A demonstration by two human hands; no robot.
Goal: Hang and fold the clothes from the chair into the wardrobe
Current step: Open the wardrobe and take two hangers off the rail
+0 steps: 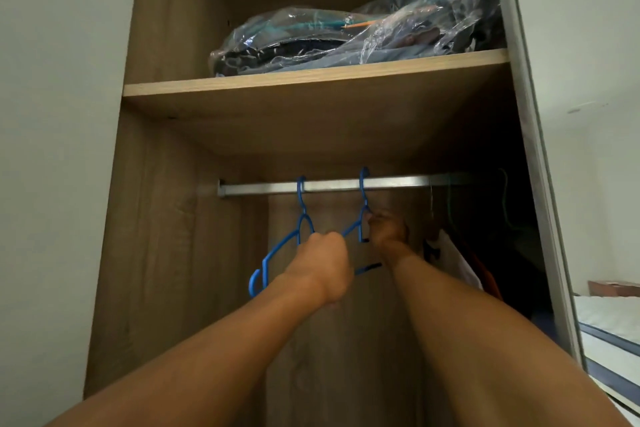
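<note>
Two blue plastic hangers hook over the metal rail [398, 182] inside the open wooden wardrobe [166, 253]. My left hand [323, 262] grips the shoulder of the left blue hanger [277, 250], which hangs empty. My right hand [386, 229] grips the right blue hanger [362, 208] just below its hook; part of its lower bar shows between my wrists. No clothes from the chair are in view, and the chair itself is out of sight.
Further right on the rail hang several garments [457, 263] in shadow, on thin hangers. The shelf [311, 80] above the rail carries clear plastic bags of folded clothes [363, 38]. A grey wardrobe door edge [540, 149] stands at right, with a bed [609, 322] beyond.
</note>
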